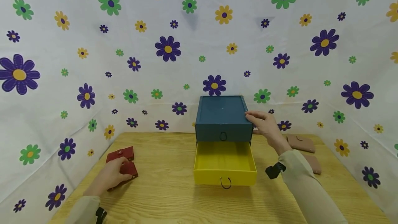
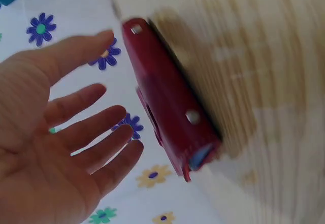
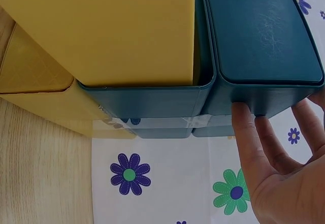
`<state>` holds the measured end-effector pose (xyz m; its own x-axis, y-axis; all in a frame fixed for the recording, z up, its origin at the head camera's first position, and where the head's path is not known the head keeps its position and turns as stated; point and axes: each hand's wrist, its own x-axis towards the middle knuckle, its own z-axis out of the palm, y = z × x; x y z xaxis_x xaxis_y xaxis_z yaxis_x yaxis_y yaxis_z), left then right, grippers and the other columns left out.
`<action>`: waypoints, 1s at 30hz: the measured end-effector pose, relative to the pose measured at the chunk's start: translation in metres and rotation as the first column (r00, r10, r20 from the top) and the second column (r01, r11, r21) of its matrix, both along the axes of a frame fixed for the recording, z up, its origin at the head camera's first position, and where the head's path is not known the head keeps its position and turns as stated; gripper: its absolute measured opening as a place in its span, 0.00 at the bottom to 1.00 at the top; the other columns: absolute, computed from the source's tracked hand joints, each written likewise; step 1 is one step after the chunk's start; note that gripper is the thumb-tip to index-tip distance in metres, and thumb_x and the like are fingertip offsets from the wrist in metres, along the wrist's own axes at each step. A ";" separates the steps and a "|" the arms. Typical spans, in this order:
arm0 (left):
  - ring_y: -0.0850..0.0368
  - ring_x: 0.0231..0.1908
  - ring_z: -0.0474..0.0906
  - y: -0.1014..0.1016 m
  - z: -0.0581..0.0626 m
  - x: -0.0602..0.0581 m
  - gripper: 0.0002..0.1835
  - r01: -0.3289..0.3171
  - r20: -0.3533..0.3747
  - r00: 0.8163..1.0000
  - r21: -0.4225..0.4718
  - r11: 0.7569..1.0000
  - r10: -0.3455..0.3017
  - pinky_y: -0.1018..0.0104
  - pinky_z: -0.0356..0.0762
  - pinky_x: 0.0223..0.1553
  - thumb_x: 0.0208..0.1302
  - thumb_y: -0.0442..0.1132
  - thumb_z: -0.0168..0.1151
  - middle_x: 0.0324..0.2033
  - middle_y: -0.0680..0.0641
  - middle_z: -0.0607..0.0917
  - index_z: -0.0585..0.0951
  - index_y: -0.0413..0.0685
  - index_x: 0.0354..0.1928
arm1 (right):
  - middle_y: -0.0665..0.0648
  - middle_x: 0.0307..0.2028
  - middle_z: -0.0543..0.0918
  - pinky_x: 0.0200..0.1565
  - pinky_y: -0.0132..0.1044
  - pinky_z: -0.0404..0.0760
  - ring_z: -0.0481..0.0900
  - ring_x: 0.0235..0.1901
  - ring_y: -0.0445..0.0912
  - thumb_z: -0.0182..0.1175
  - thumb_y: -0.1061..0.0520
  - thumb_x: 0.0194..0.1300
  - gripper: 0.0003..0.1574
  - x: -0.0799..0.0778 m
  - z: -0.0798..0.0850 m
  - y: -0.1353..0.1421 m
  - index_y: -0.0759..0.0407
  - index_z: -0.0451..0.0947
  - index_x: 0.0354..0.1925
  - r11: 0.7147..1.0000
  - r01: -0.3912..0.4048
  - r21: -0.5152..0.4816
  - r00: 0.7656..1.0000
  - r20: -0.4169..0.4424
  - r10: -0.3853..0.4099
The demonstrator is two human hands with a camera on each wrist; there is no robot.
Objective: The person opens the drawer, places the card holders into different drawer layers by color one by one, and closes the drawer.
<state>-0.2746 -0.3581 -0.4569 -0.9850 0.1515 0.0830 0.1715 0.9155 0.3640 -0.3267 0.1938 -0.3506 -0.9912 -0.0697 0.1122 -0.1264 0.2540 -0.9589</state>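
A small drawer unit stands on the table, with a blue upper section (image 1: 223, 111) and a yellow drawer (image 1: 225, 176) below it, pulled out and bare inside. My right hand (image 1: 265, 125) rests at the upper right edge of the blue section. In the right wrist view, extended fingers (image 3: 246, 137) touch the unit's blue side. On the left lie two red wallets (image 1: 129, 152) with snap fasteners. My left hand (image 1: 113, 174) hovers over the nearer one. Seen from the left wrist, that red wallet (image 2: 167, 92) is beside the spread fingers (image 2: 114, 165), with a gap between.
Two pinkish-brown wallets (image 1: 301, 143) lie on the right of the wooden table (image 1: 161, 182), partly behind the right forearm. Flower-printed white cloth (image 1: 192, 68) closes off the back and both sides. A black loop handle (image 1: 226, 183) hangs on the yellow drawer's front.
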 end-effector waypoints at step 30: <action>0.45 0.44 0.78 -0.054 -0.014 0.009 0.54 -0.088 0.183 0.980 0.043 0.995 0.079 0.47 0.78 0.47 0.45 0.57 0.77 0.50 0.29 0.79 0.66 0.21 0.62 | 0.63 0.68 0.68 0.57 0.59 0.75 0.70 0.65 0.62 0.56 0.42 0.72 0.32 -0.001 -0.001 0.000 0.57 0.72 0.66 1.000 0.007 0.009 1.000 -0.003 -0.007</action>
